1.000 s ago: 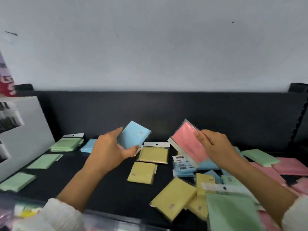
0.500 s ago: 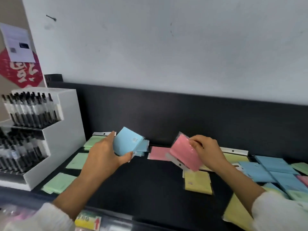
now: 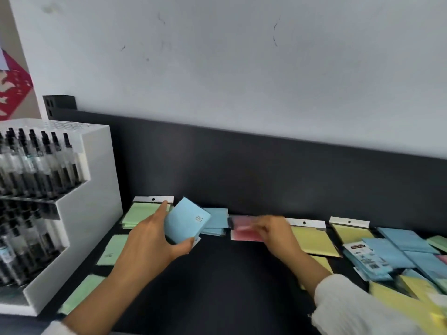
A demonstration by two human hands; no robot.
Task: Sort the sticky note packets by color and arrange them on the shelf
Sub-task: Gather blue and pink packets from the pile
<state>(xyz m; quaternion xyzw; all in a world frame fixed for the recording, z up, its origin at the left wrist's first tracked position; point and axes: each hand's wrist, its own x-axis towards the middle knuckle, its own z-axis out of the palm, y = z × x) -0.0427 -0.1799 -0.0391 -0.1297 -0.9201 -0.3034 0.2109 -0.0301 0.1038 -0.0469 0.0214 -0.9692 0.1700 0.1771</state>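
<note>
Nearest, along the left front of the shelf (image 3: 217, 286): loose green packets (image 3: 112, 250), flat and unstacked, beside the pen rack (image 3: 96, 189). At the right front, a heap (image 3: 391, 257) of blue, yellow and green, not yet sorted.

Mid-shelf, the left hand (image 3: 150, 240): grip clamped on a blue packet (image 3: 187, 223), thumb at the lower edge, fingers behind, held tilted and clear of the shelf. Then the right hand (image 3: 278, 234): blurred, fingertips over a pink packet (image 3: 244, 229) lying between the blue pile (image 3: 216, 221) and the yellow pile (image 3: 312, 238). Cannot tell whether that grip is pinching the packet or only pressing it flat.

Judged as the step in hand: settling pink in its own slot, then blue onto the blue pile. To do it well:

- Square the pink packet to the back panel (image 3: 242, 177) before letting go, leaving a gap to both neighbours.
- Lower the blue packet flat onto the blue pile just behind it.
- Slide it into line rather than dropping it, since slick wrappers probably skid.
- Keep the left wrist off the edge of the green pile (image 3: 142, 213).

Farthest, against the back panel: green, blue, pink, yellow in a row, with white header strips to the rear on green and yellow. Match that facing and spacing.
</note>
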